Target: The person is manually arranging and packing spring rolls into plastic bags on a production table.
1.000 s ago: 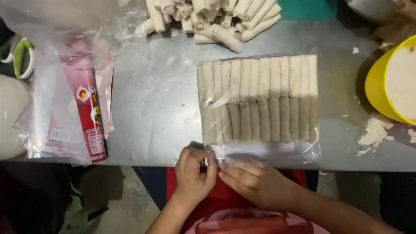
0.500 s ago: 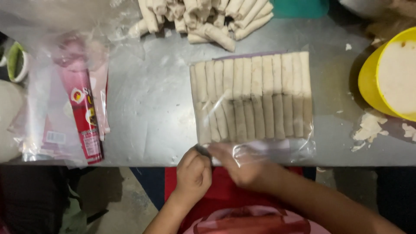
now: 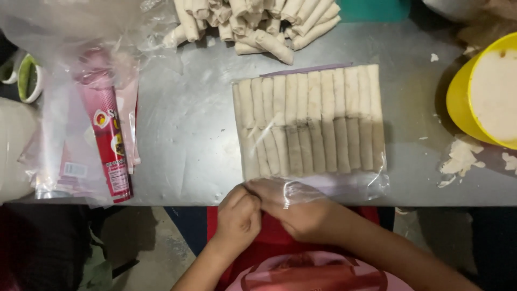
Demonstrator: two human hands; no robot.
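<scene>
1. Clear plastic bag (image 3: 309,129) lies flat on the grey metal table (image 3: 183,140), packed with two rows of pale rolled spring rolls (image 3: 307,108) side by side; this bag is the landmark.
2. Open mouth of the bag sits at its near edge, at the table's front rim, loose film bunched up there.
3. Left hand (image 3: 238,218) is at the bag's near-left corner, fingers curled in tight, pinching the loose film.
4. Right hand (image 3: 301,213) is just beside the left, touching it, fingers closed on the same bunched film at the bag's near edge; part of the film drapes over this hand.
5. Loose pile of unbagged rolls (image 3: 253,24) lies beyond the bag, at the far side of the table, apart from it.
6. Yellow bowl (image 3: 458,99) stands right of the bag, holding a pale flat stack; cannot tell exactly what it is.
7. White dough scraps (image 3: 460,159) lie near the bowl, right of the bag.
8. Red cylindrical can (image 3: 110,145) lies on its side well left of the bag, under crumpled clear plastic sheets (image 3: 59,108).
9. Green-rimmed cup (image 3: 27,78) sits further left of the can, at the frame edge.
</scene>
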